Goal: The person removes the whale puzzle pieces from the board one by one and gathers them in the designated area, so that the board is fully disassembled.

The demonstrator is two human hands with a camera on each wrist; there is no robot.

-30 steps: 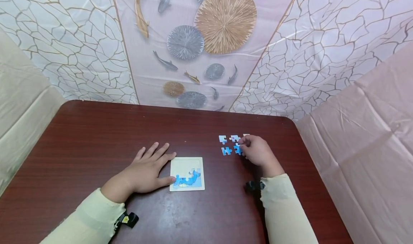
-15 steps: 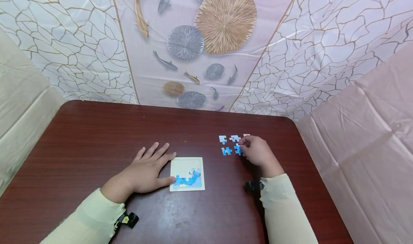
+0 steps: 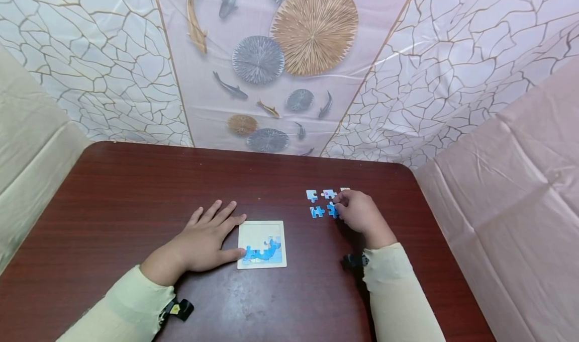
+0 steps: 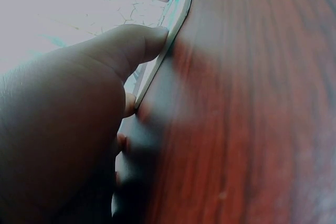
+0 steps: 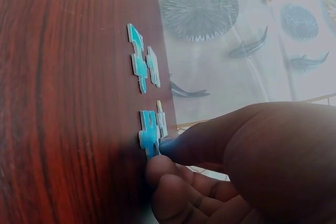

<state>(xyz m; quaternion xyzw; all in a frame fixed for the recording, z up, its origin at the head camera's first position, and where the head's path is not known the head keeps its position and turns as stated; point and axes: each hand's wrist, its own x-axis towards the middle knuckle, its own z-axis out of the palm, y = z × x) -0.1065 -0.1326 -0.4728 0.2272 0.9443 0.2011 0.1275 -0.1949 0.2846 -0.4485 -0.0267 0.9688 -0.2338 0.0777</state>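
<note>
A square pale puzzle board point(image 3: 260, 230) lies on the table, its lower part filled with blue pieces point(image 3: 267, 254) that look like a sea animal. My left hand point(image 3: 203, 244) rests flat with spread fingers, the thumb and index fingertip touching the board's left edge. Beyond the board to the right, my right hand point(image 3: 360, 212) pinches a blue puzzle piece point(image 5: 149, 132) between thumb and fingers at its near end; the piece still lies at the table surface. Beside it are another blue puzzle piece point(image 3: 317, 211) and two pale ones, with one more partly hidden behind the hand.
The dark red wooden table point(image 3: 158, 181) has rounded far corners. A patterned cloth point(image 3: 258, 115) with fish and round leaf shapes hangs behind it, and plain pale cloth point(image 3: 511, 206) borders the right side. Black straps sit at both wrists.
Both hands and the pieces stay in place. The whole head view has shifted very slightly.
</note>
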